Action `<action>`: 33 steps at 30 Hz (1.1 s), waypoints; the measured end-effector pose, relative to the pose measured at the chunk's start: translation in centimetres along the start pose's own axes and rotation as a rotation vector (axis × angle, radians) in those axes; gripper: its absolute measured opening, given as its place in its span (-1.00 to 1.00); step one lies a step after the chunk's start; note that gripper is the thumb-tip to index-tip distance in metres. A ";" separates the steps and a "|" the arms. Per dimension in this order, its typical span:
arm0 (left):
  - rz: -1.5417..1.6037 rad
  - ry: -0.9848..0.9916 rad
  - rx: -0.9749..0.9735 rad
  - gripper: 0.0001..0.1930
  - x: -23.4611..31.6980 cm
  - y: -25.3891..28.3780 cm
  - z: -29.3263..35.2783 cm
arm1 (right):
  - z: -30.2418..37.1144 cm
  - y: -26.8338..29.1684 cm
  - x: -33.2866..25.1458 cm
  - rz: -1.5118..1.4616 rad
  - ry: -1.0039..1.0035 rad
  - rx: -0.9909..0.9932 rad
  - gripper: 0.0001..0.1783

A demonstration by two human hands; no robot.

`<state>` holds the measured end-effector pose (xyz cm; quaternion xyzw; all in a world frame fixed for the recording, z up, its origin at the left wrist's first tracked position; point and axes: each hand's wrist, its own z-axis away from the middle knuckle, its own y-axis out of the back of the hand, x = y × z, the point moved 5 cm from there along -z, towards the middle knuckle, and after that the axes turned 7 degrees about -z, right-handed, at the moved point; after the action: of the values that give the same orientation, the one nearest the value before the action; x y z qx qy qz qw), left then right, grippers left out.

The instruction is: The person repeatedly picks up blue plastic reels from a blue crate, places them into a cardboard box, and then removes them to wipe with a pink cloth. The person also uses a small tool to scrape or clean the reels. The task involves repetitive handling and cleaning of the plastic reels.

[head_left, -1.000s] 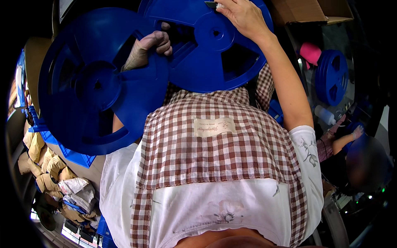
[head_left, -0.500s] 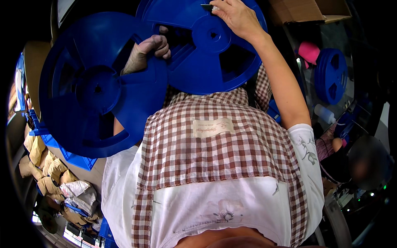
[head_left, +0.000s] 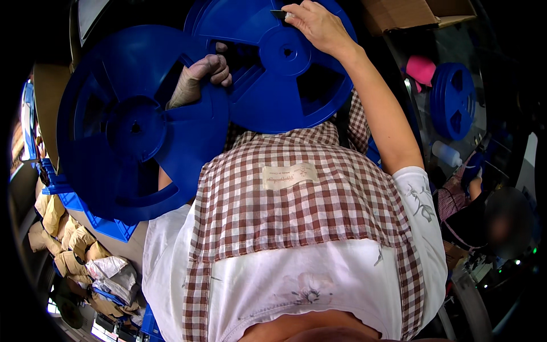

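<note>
A big blue plastic reel [head_left: 188, 134] with a round hub and cut-out windows hangs at the left. My left hand [head_left: 208, 71] reaches through one of its windows, fingers curled over the plastic beside the opening. A second blue reel [head_left: 285, 94] lies in front of my body, partly behind the first at its left side. Over its far part is my right hand [head_left: 313, 25], pinching a small thin piece with a dark pointed end and a whitish part [head_left: 278, 13]. What that piece is cannot be made out.
More blue reels [head_left: 453, 101] stand at the right, near a pink cloth-like thing [head_left: 421, 69] and a whitish bottle [head_left: 446, 154]. An open cardboard box [head_left: 413, 14] is at the far right. Brown packages [head_left: 74, 233] and blue bins [head_left: 108, 222] are at the left. Another person [head_left: 464, 211] is at the right.
The view has shifted slightly. The left reel sits a little closer to the second one. Both hands keep their grips, and the other person's arm at the right has moved.
</note>
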<state>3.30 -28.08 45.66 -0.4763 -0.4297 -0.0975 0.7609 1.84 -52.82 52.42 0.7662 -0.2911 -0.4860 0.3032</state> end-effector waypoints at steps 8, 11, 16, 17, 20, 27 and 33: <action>0.100 0.005 -0.036 -0.70 -0.6 0.6 0.0 | -0.3 1.4 1.5 -0.323 0.025 0.264 -0.71; 0.011 0.021 0.074 -0.72 -0.7 1.2 0.2 | -1.0 1.6 1.1 -0.384 -0.376 -0.007 -0.71; 0.023 -0.022 -0.013 -0.81 -1.3 2.5 -0.5 | -3.0 -0.3 1.4 -0.173 -0.331 -0.021 -0.75; 0.057 -0.013 -0.061 -0.81 -0.5 0.6 -0.9 | -2.7 0.4 1.2 -0.132 -0.298 0.133 -0.76; -0.057 0.024 0.076 -0.75 0.7 -1.4 0.2 | -0.5 4.1 0.7 -0.270 -0.335 0.464 -0.82; -0.042 0.017 0.146 -0.79 0.6 -1.3 0.8 | 14.1 4.3 10.1 -0.267 -0.851 0.154 -0.49; -0.084 -0.004 0.284 -0.81 0.9 -2.1 0.8 | 13.0 7.3 5.9 -1.012 -0.601 0.558 -0.63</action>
<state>2.20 -28.28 47.85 -0.3456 -0.4603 -0.0664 0.8150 -9.17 -64.27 50.07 0.6891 -0.0816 -0.6683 -0.2681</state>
